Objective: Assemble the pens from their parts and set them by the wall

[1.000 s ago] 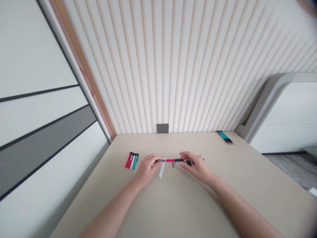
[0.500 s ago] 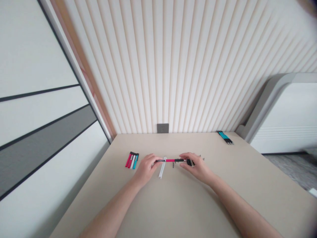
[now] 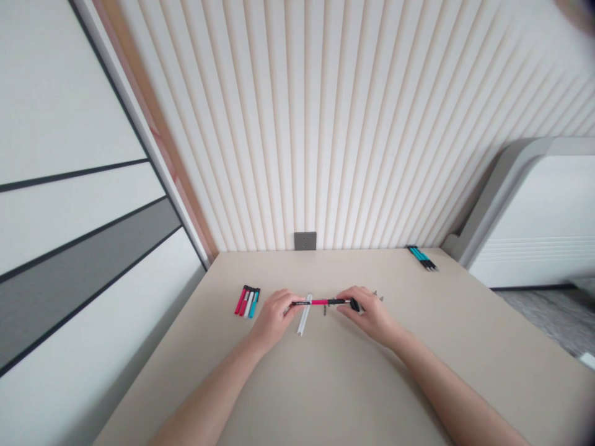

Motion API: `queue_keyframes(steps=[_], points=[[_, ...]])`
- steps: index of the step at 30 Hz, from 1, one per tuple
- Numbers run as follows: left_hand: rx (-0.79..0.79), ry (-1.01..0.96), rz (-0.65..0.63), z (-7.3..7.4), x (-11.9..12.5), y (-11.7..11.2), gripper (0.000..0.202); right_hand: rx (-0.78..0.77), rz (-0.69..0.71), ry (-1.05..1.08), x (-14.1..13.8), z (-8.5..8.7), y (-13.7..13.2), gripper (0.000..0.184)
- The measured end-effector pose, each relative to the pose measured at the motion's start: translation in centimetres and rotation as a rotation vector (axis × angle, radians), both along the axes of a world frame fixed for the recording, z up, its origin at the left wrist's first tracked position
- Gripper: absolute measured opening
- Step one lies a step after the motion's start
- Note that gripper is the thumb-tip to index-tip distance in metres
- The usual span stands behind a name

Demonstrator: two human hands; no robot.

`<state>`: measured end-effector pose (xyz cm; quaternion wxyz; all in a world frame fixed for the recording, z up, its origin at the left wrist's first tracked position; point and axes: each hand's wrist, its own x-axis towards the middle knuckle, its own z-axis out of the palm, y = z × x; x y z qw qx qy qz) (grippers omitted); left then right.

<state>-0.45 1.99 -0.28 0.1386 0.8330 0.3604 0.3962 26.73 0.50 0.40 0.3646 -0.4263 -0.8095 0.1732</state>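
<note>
A thin red and black pen (image 3: 320, 301) is held level just above the beige table (image 3: 325, 378), one end in each hand. My left hand (image 3: 275, 314) pinches its left end with fingers closed. My right hand (image 3: 367, 311) pinches the black right end, and a small black piece (image 3: 355, 304) sits at its fingertips. Two white pen tubes (image 3: 305, 314) lie on the table just beneath the held pen.
A row of several red, white, black and teal pens (image 3: 248, 301) lies left of my left hand. Teal and black pens (image 3: 423, 257) lie at the table's far right corner. Small loose parts (image 3: 379, 296) rest behind my right hand. A grey wall socket (image 3: 305, 240) sits at the table's back edge.
My right hand has shifted slightly along the pen's right end. The pen and left hand have stayed almost still.
</note>
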Motion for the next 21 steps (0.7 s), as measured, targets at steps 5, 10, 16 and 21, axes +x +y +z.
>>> queue_keyframes(steps=[5, 10, 16, 21], points=[[0.016, 0.023, -0.025, 0.04, -0.04, -0.07, 0.012, 0.009, 0.05, -0.047, -0.19, 0.33, -0.27, 0.037], [0.022, 0.027, -0.013, -0.07, -0.09, -0.03, 0.012, -0.012, 0.025, -0.037, -0.15, 0.24, -0.22, 0.028], [0.033, 0.055, -0.009, -0.27, -0.23, 0.06, 0.01, 0.056, 0.056, 0.008, 0.1, 0.21, -0.02, 0.02], [0.088, 0.109, -0.026, -0.22, -0.24, 0.01, 0.011, 0.022, 0.069, -0.059, -0.16, 0.49, -0.33, 0.04]])
